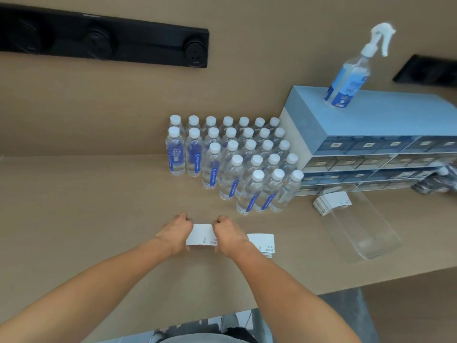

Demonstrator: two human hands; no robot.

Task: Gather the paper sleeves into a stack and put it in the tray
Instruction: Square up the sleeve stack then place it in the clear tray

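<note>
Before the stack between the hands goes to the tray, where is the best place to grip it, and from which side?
Probably by its two short ends, left hand and right hand each from its own side, as now. The paper sleeve stack is wide, thin and loose, so pressing the ends inward should keep the edges aligned.

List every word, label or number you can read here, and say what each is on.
Nothing reads clearly enough to quote.
Paper sleeves held between left hand and right hand: small dark print, too small to read.
Water bottles: blue labels with white print, blurred.
Spray bottle: label blurred.
Drawer unit: small tags, unreadable.
Sleeves at the clear tray: print unreadable.
</note>
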